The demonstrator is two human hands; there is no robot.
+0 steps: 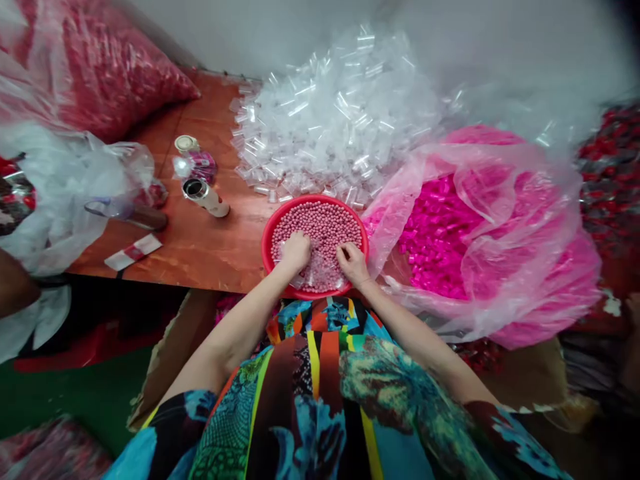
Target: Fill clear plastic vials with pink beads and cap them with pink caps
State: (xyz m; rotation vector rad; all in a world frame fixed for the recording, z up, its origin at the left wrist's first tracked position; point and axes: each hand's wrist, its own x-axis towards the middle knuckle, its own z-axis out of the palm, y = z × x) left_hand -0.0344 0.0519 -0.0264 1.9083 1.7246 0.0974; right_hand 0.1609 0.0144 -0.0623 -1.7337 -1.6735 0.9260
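A red plastic basin sits at the table's front edge, filled with small pink beads. Over its left half is my left hand, fingers curled closed down at the beads. My right hand is at the basin's right side, thumb and fingers pinched together. What either hand holds, if anything, is too small or hidden to make out. Clear plastic pieces lie on the beads between and below the hands.
A heap of clear plastic tubes rises behind the basin. To the right lies an open bag of bright pink caps. A flask, a small white and red box and a large red-filled bag stand left on the brown table.
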